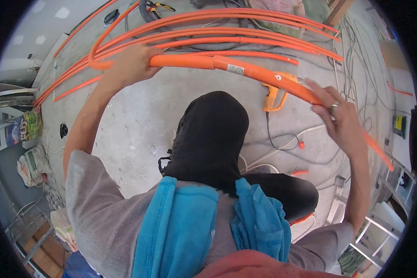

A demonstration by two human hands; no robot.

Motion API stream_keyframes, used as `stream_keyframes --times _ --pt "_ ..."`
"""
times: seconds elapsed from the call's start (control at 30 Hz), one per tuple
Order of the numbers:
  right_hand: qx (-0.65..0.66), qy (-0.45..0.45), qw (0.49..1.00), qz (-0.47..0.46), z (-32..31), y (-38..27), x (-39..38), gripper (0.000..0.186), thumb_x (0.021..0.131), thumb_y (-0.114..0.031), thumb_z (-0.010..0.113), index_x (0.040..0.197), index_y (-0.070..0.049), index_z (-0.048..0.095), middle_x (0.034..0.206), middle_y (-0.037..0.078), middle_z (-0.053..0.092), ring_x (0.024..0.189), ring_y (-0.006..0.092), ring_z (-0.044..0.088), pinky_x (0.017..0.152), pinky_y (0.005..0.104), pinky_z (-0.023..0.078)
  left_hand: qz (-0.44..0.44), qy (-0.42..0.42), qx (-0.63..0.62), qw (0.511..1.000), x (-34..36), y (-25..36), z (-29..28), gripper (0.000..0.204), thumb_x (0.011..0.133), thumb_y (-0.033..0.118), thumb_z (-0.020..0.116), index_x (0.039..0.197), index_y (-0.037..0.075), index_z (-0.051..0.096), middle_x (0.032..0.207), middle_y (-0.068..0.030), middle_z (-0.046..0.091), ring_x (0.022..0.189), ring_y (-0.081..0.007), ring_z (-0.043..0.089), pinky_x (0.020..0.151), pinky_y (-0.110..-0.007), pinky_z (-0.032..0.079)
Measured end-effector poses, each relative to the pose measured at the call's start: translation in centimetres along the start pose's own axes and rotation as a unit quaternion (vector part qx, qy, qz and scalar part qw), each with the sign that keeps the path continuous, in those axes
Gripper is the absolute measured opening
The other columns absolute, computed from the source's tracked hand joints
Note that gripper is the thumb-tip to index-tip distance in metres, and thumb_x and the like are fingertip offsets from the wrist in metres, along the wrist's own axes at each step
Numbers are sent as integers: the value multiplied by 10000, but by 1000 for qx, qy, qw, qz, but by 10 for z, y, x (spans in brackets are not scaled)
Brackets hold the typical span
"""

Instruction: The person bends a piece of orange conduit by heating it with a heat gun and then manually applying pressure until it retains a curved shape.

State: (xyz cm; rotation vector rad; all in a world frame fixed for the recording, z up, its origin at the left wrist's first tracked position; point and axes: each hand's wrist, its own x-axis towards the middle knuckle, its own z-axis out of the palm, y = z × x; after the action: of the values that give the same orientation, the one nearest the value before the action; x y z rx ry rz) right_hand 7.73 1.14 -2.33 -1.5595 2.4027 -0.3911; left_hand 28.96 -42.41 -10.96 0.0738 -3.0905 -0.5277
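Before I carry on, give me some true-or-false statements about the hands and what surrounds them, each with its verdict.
1. The left hand grips an orange pipe. True.
2. The right hand holds a power tool. False: it is on the same pipe; the yellow-orange heat gun lies on the floor.
3. More orange pipes lie beyond the hands. True.
4. The cloth over the grey shirt is yellow. False: the cloth is blue.

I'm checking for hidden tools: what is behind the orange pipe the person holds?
Behind the pipe, a yellow-orange power tool lies on the floor, its cord showing. The pipe covers part of its body, which cannot be seen.
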Motion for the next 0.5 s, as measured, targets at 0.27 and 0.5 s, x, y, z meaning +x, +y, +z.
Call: stream_keyframes --times 0.27,0.5 --pt "31 -40 999 8 37 9 10 579 951 -181 661 1501 -304 526 973 92 664 719 298 642 647 407 543 -22 -35 -14 999 3 -1 10 133 837 157 737 932 67 715 765 -160 674 740 -361 651 699 -453 513" --pt "-135 60 979 -142 30 23 29 615 879 -89 727 1442 -299 599 923 62 655 681 240 628 596 386 527 -19 -55 7 998 1 -4 6 132 822 157 735 929 80 721 759 -156 674 759 -360 648 715 -454 511"
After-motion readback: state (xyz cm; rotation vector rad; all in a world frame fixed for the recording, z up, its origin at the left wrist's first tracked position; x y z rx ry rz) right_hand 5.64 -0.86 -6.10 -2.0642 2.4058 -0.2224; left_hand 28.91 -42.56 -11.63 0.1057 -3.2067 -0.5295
